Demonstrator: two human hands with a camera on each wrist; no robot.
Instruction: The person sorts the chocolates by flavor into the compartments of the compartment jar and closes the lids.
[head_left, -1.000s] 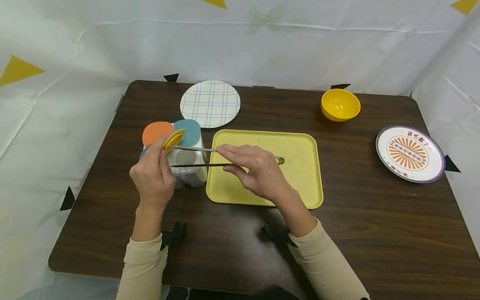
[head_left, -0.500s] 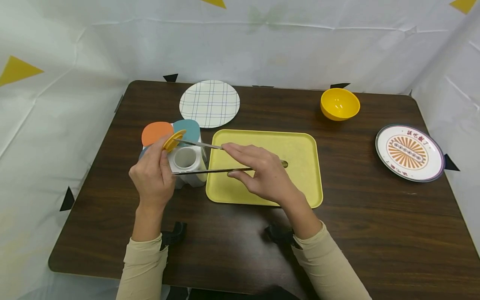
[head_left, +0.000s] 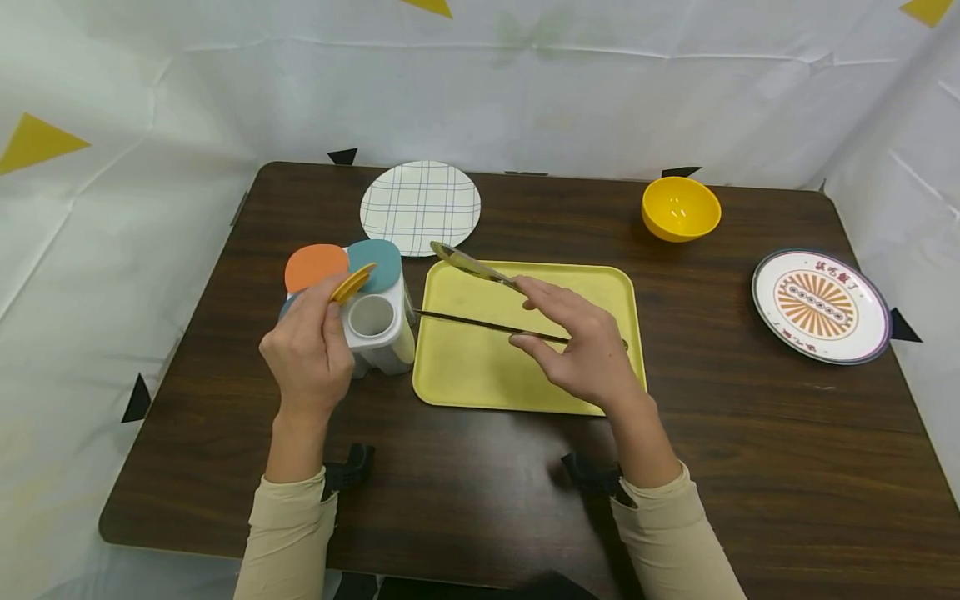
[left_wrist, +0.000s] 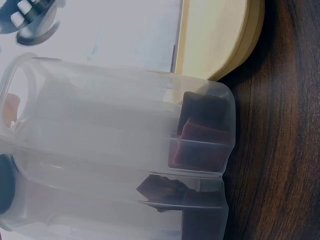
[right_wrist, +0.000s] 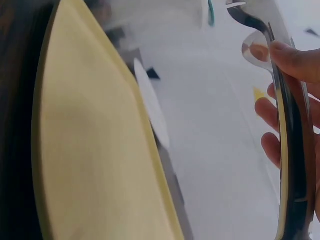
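My left hand [head_left: 309,358] pinches a yellow lid [head_left: 355,284], tilted up beside the uncovered round opening of a clear-walled storage container [head_left: 388,348]. In the left wrist view, dark and reddish blocky pieces [left_wrist: 202,150] lie at the bottom of the container's compartments. My right hand [head_left: 592,354] holds metal tongs [head_left: 472,267] over the tray, their arms spread wide and nothing between their tips. One tip is forked and the other spoon-shaped, as the right wrist view shows of the tongs [right_wrist: 295,145].
An orange lid [head_left: 315,265] and a teal lid [head_left: 380,262] cover neighbouring compartments; a blue one is partly hidden. Beside the container lies a yellow tray [head_left: 480,379]. Around them are a checked plate [head_left: 420,204], a yellow bowl [head_left: 681,208] and a patterned plate [head_left: 821,308].
My right hand has drawn the tongs to the right, away from the lid and the container's opening, and their arms now spread wider. My left hand keeps the lid in nearly the same place.
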